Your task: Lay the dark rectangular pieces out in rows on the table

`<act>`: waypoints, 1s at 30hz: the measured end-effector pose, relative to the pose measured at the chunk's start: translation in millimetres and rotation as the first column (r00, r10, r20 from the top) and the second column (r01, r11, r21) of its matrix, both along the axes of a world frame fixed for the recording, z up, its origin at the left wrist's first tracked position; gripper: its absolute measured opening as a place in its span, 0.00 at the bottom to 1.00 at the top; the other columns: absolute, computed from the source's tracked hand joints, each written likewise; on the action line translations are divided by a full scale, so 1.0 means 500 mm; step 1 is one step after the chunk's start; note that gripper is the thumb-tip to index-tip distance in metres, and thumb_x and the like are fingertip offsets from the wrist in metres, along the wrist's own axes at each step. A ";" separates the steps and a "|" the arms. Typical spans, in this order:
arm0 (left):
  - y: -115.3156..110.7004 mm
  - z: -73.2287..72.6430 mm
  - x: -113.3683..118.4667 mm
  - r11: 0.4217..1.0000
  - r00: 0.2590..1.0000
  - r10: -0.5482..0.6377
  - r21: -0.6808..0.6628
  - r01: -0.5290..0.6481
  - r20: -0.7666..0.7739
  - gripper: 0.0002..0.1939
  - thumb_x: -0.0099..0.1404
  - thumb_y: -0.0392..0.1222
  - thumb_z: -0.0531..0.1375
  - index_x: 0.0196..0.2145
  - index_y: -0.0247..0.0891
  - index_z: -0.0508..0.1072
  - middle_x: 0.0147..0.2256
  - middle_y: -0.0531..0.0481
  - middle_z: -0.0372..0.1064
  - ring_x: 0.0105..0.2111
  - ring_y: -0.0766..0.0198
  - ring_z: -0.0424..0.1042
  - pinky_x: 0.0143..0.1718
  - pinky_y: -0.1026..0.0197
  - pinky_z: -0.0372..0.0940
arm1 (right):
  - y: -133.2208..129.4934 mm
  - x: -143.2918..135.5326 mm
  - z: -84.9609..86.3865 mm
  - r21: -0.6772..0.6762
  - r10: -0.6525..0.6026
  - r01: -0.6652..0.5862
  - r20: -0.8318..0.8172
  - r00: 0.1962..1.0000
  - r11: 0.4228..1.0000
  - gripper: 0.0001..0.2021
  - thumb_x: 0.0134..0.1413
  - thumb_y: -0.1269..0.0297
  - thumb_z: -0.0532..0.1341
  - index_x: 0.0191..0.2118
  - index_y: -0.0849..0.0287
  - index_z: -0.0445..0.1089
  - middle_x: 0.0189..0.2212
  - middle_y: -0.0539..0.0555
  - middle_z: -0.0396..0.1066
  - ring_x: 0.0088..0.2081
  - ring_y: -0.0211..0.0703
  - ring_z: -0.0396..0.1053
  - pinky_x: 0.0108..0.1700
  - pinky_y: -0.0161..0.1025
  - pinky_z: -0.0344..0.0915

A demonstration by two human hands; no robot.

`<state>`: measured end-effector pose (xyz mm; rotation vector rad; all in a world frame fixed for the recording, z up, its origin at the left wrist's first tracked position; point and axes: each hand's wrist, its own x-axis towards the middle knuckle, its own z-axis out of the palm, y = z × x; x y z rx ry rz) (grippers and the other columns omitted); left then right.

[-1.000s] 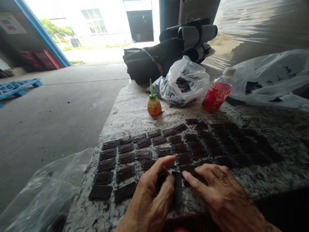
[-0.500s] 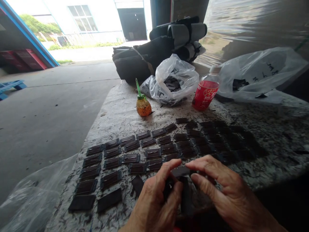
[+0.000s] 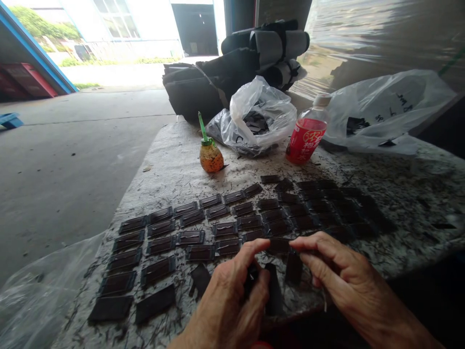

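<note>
Several dark rectangular pieces lie in rows on the speckled table (image 3: pixel 160 150), many with a shiny strip across them. My left hand (image 3: pixel 232 286) is curled round a small dark object (image 3: pixel 251 278), mostly hidden by the fingers, its forefinger stretched to the left end of a dark piece (image 3: pixel 279 245). At that piece's right end are the pinched fingertips of my right hand (image 3: pixel 334 266). Below, between the hands, a dark strip (image 3: pixel 274 291) and another dark piece (image 3: pixel 294 266) lie near the table's front edge. Two plain dark pieces (image 3: pixel 155 303) sit at the front left.
An orange squeeze bottle with a green nozzle (image 3: pixel 211 156) stands beyond the rows. Behind are an open plastic bag (image 3: pixel 261 123), a red-labelled drink bottle (image 3: pixel 307 135), another plastic bag (image 3: pixel 395 109) and dark rolls (image 3: pixel 232 68). Clear film (image 3: pixel 47 291) hangs at the left.
My right hand has shifted slightly right and its fingers have drawn together at the dark piece's end. The dark piece between the hands now lies lower, near the rows. The view has shifted slightly.
</note>
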<state>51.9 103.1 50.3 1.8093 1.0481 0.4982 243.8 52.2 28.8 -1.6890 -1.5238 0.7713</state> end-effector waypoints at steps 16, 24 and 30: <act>0.005 0.000 0.014 0.997 0.999 0.042 -0.064 -0.040 0.026 0.12 0.64 0.41 0.50 0.45 0.43 0.66 0.25 0.58 0.64 0.23 0.69 0.60 0.27 0.68 0.57 | 0.001 0.027 0.011 0.024 -0.099 0.098 0.069 0.993 0.995 0.09 0.56 0.58 0.56 0.38 0.53 0.71 0.35 0.50 0.72 0.39 0.41 0.71 0.39 0.33 0.68; -0.002 -0.024 0.028 0.985 0.979 -0.131 -0.092 0.146 0.153 0.19 0.64 0.40 0.52 0.53 0.43 0.61 0.26 0.55 0.65 0.20 0.71 0.60 0.20 0.71 0.56 | -0.012 -0.002 0.038 -0.311 0.077 -0.277 -0.528 0.846 0.909 0.14 0.51 0.64 0.60 0.45 0.52 0.69 0.33 0.49 0.73 0.32 0.40 0.71 0.34 0.35 0.68; -0.006 -0.039 0.025 0.981 0.974 -0.191 0.014 0.191 0.118 0.21 0.65 0.39 0.51 0.56 0.41 0.57 0.28 0.53 0.67 0.23 0.70 0.64 0.25 0.69 0.60 | -0.015 0.007 0.037 -0.406 -0.012 -0.234 -0.518 0.855 0.883 0.03 0.48 0.71 0.59 0.28 0.58 0.69 0.23 0.44 0.69 0.25 0.32 0.66 0.28 0.28 0.62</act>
